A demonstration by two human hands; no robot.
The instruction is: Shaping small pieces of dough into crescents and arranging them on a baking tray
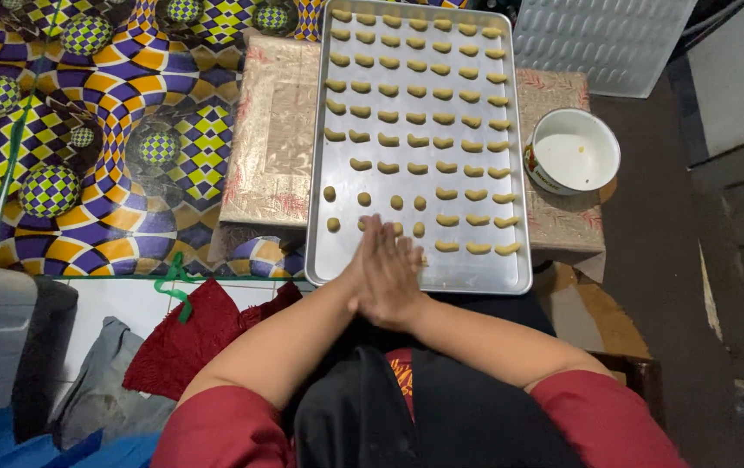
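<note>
Both hands are pressed palm to palm over the near edge of the metal baking tray, left hand against right hand. Whether the fingers grasp anything between the palms cannot be told. Just beyond the fingertips lie small dough balls; further out, rows of curved dough pieces fill the tray. A white bowl stands well to the right of the fingers, on a low bench covered with patterned cloth.
</note>
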